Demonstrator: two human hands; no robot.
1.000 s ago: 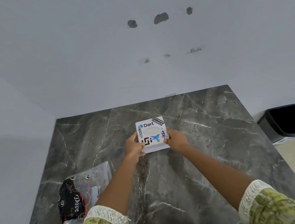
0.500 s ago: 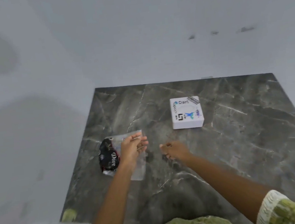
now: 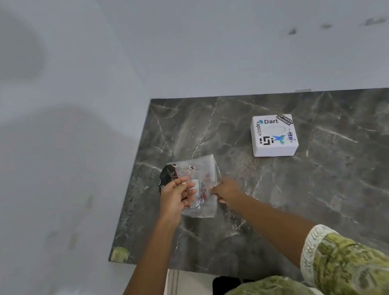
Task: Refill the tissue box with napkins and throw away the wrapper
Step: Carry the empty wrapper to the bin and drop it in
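Hands (image 3: 201,193) on wrapper (image 3: 200,171); "Dart" box (image 3: 273,135)

Clear crinkled wrapper (image 3: 197,186), black printed end left; white stickered tissue box (image 3: 273,135) flat, well apart right.

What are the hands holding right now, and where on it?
The clear plastic wrapper: left hand at its left side, right hand at its right edge.

Home: marble table (image 3: 292,196), bare wall (image 3: 175,39)
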